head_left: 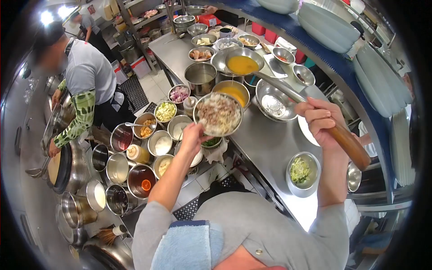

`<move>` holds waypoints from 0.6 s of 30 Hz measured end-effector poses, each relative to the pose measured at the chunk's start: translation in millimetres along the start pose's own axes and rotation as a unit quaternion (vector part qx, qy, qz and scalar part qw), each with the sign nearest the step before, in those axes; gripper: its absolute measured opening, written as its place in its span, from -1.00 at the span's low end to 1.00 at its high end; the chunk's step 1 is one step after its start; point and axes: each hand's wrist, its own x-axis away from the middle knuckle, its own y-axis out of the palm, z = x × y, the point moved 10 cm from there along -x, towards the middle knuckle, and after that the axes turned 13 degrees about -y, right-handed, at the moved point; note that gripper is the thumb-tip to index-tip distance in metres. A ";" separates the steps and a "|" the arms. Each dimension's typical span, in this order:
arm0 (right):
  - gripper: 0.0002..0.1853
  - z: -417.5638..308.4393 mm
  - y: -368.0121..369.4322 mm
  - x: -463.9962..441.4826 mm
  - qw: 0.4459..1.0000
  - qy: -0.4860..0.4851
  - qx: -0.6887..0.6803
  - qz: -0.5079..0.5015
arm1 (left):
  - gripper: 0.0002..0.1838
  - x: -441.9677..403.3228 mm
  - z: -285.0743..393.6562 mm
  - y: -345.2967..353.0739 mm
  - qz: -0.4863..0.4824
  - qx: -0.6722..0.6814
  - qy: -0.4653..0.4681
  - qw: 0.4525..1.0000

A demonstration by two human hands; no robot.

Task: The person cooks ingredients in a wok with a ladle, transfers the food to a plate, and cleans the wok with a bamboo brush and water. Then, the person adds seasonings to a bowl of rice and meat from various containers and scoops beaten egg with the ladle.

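My left hand (193, 137) grips the near left rim of a metal bowl (218, 114) filled with a pale and brown mixture, probably rice with bits of meat. In my right hand (321, 119) is the wooden handle of a long ladle (288, 88). The ladle's round cup, at the upper middle, holds orange-yellow liquid (243, 64). Below the cup, a thin strand of liquid seems to hang over a metal bowl of similar yellow liquid (232, 92). That bowl stands just behind the one in my left hand.
A co-worker (90, 72) stands at the left by large pots. Many containers of ingredients and sauces fill the area left of my hand. On the steel counter (256, 135) are a perforated bowl (275, 103) and a bowl of chopped greens (300, 171). Stacked plates (328, 29) line a shelf at upper right.
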 end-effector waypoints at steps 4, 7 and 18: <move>-0.80 16.1 29.6 15.2 0.999 -0.036 0.022 -0.001 | -0.98 -66.8 39.8 53.3 -0.031 0.018 0.036 0.999; -0.79 24.3 37.3 27.2 0.998 -0.049 0.046 -0.003 | -0.96 -91.3 47.7 88.6 -0.037 0.059 0.051 0.996; -0.65 40.5 14.7 106.7 0.978 -0.004 0.211 -0.003 | -0.89 8.1 -4.2 90.8 -0.033 0.157 0.097 0.982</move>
